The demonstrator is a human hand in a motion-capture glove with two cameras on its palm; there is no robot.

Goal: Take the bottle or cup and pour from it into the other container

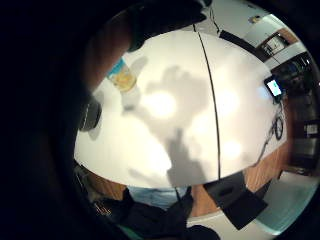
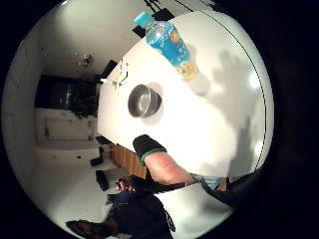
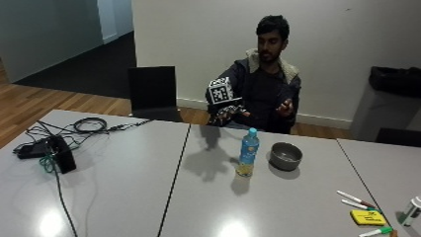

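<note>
A clear bottle (image 3: 248,154) with a blue cap and blue label stands upright on the white table (image 3: 131,187), a little yellow liquid at its bottom. A grey metal bowl (image 3: 285,156) sits just to its right. My gloved right hand (image 3: 227,114) hovers in the air above the table's far edge, left of and behind the bottle, fingers spread and relaxed, holding nothing. In the thumb side palm view the bottle (image 2: 172,47) and the bowl (image 2: 144,101) lie on the table below the palm. The little finger side view shows the bottle (image 1: 121,77) near the picture's edge.
A black box (image 3: 61,154) with tangled cables (image 3: 85,126) sits at the table's left end. Markers (image 3: 355,200) and a yellow eraser (image 3: 367,217) lie at the front right. A black chair (image 3: 153,93) stands behind the table. The person's bare left hand (image 3: 285,107) is raised.
</note>
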